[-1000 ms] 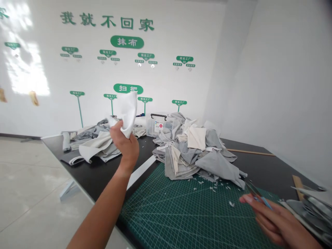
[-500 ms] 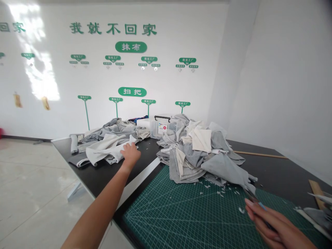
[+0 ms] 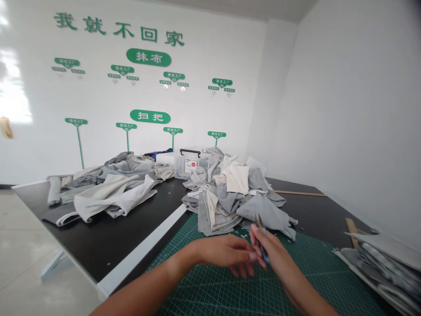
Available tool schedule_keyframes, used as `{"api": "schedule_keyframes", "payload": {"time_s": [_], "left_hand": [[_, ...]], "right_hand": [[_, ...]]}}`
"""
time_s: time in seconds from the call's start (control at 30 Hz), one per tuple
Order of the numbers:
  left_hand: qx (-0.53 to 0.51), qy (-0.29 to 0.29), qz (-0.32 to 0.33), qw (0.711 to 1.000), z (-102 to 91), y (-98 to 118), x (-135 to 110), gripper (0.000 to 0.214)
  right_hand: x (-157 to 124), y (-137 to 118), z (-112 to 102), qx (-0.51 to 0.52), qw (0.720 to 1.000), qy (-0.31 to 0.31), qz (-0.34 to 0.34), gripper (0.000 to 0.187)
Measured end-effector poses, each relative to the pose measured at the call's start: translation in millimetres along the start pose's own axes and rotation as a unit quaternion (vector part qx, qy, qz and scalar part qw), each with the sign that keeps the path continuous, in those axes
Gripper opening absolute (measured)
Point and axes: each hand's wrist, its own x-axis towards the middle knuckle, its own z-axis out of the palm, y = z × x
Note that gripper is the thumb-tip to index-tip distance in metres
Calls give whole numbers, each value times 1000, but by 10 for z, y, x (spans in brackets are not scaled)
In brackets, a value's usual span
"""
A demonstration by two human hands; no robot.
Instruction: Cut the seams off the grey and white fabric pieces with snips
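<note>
L hand (image 3: 223, 252) empty, fingers loosely spread, over green gridded cutting mat (image 3: 315, 276); R hand (image 3: 276, 259) pinches small blue-handled steel scissors (image 3: 263, 251) just before heaped grey & cream cloth rags (image 3: 223, 197).

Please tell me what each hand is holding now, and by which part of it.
The right hand holds small scissors by their blue handle, with the blades pointing up. The left hand holds nothing.

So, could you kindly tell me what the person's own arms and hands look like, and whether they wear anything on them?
The left forearm and right forearm are bare, with no sleeve in view. The left hand and right hand wear no gloves, and no watch or bracelet shows on either wrist.
</note>
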Motion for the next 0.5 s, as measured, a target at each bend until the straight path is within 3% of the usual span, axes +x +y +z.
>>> {"api": "schedule_keyframes", "payload": {"time_s": [0.13,0.27,0.4,0.5], "left_hand": [[174,62,31,982,-109,-90,171,23],[299,125,67,944,-221,-55,368,37],[454,300,80,835,-257,53,568,28],[512,371,78,771,-333,105,704,31]], "right_hand": [[-1,124,-86,4,1000,24,16,58],[-3,292,-294,-1,997,71,43,59],[25,521,-567,-14,993,107,50,58],[63,723,-738,-16,991,123,56,57]]}}
